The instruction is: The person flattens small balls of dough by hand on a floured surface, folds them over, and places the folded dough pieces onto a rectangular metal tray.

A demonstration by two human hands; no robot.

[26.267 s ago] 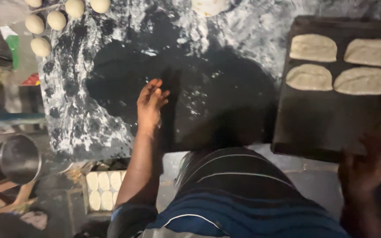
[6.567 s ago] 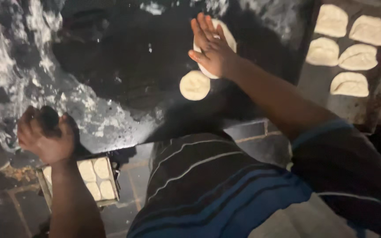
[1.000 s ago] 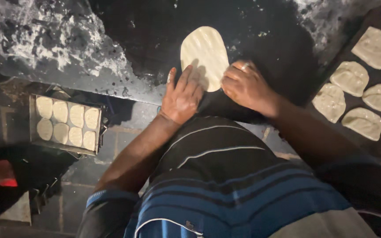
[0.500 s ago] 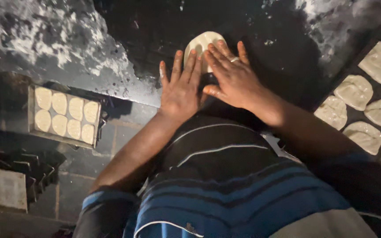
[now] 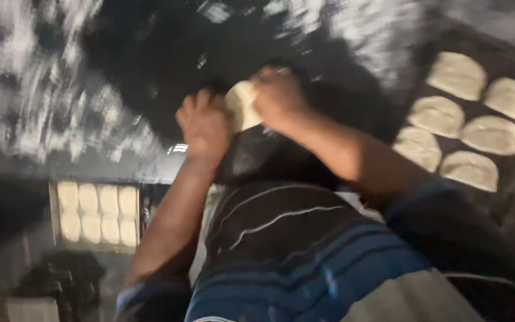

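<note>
Dough piece (image 5: 241, 104) now looks gathered up, a small pale lump between both hands on the dark floured worktop (image 5: 150, 71), just far of the torso. Half a second back it lay flatter under two spread palms; a second back it was a long oval. So the flattening is over and the piece is being folded or rolled in on itself, as I read it

Left hand (image 5: 204, 122): fingers curled together, touching the lump's left edge. Right hand (image 5: 278, 95): fingers bent over its right side, appear clamped on it; blur, so exact grip unclear

Counts:
- 1 piece in hand
- 5 shaped pieces on the black tray (image 5: 508, 173), right
- 8 pale rounds in the small tray (image 5: 96, 211), lower left, two rows of four
- 2 hands, same person
</note>
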